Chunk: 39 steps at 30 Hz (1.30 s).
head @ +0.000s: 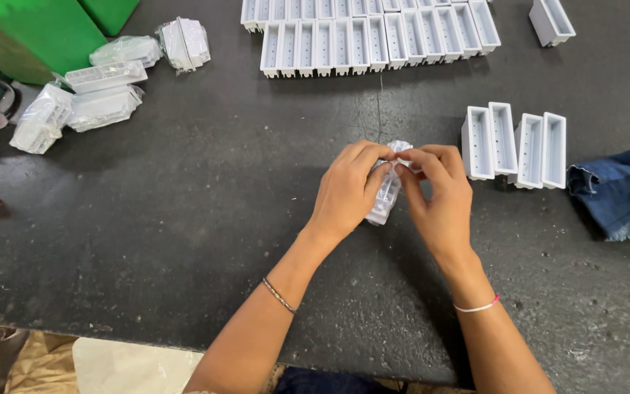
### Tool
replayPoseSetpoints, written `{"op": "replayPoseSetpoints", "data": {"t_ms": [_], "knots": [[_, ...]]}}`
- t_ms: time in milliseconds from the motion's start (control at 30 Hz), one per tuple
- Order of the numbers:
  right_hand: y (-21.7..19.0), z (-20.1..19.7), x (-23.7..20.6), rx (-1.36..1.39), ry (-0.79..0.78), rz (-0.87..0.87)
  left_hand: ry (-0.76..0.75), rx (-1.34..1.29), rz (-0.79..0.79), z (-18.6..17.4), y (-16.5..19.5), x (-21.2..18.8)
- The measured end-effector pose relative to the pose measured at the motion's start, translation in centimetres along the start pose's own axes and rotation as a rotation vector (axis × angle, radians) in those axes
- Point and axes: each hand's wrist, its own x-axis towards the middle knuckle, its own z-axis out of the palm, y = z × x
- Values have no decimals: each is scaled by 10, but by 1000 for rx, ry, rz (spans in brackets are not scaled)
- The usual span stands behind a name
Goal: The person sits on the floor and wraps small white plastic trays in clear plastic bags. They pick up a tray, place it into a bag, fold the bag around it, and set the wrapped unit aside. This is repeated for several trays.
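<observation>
Here both my left hand (345,191) and right hand (439,195) pinch a wrapped white plastic tray (386,195) over the desk (184,219); the film, probably slippery, could let it drop.

Left hand (345,191) and right hand (439,197) are meeting above the dark table (184,219). Fingers are curling inward, thumbs touching.

White trays (515,146) crowd right; left tabletop (184,219) open.
</observation>
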Motion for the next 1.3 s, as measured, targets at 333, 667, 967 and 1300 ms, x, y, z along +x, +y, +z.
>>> {"op": "replayPoseSetpoints", "data": {"t_ms": [333,667,967,1300], "knots": [[3,0,2,46,-73,125,-21,-334,-255,11,-23,1],[3,-8,10,89,-123,209,-21,-289,-186,19,-15,-2],[-1,-11,7,-91,-145,277,-168,-365,-189,27,-27,-6],[1,1,0,11,-74,290,-232,-446,-216,32,-45,-9]]}}
